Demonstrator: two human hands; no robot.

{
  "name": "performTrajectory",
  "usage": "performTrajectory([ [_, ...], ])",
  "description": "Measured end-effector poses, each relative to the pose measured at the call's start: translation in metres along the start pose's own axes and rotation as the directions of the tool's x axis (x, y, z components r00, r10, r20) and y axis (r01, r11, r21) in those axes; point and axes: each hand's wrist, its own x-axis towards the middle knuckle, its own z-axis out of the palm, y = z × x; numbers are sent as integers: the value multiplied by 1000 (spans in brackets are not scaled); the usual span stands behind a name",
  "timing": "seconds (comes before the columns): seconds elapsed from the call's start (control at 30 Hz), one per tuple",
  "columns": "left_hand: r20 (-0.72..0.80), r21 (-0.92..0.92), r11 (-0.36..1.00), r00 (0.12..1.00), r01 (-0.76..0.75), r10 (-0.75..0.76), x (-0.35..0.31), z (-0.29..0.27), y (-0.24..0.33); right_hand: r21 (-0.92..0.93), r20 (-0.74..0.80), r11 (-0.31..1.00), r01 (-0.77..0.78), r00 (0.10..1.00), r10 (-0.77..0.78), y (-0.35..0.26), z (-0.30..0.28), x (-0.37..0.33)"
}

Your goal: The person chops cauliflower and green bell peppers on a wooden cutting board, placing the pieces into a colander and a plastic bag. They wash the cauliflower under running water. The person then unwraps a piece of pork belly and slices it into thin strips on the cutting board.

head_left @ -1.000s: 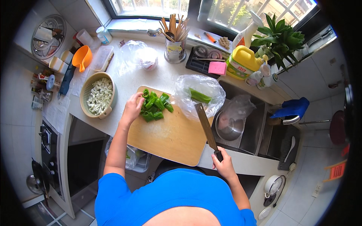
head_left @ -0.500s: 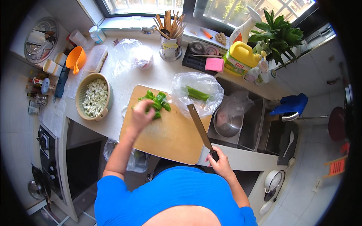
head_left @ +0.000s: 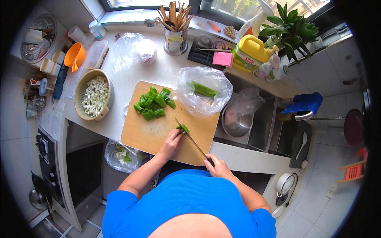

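A green pepper piece [head_left: 183,128] is pinned to the wooden cutting board [head_left: 158,133] by the curled fingers of the left hand [head_left: 171,142], so that the knife [head_left: 192,142], grasped at its handle by the right hand [head_left: 217,167], is laid against it for slicing.

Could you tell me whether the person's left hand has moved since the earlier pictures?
Yes. The left hand has come away from the pile of cut green pepper toward the near edge of the cutting board, where it now holds a green piece against the knife.
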Motion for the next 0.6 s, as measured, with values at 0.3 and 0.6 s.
performTrajectory([
  [0.3,-67,-18,1000,998,13,-15,-1,10,-6,-259,34,966,-1,999,10,0,3,23],
  [0.6,-45,-43,997,997,63,-65,-14,18,-16,-313,-107,932,181,969,-225,23,59,62],
])
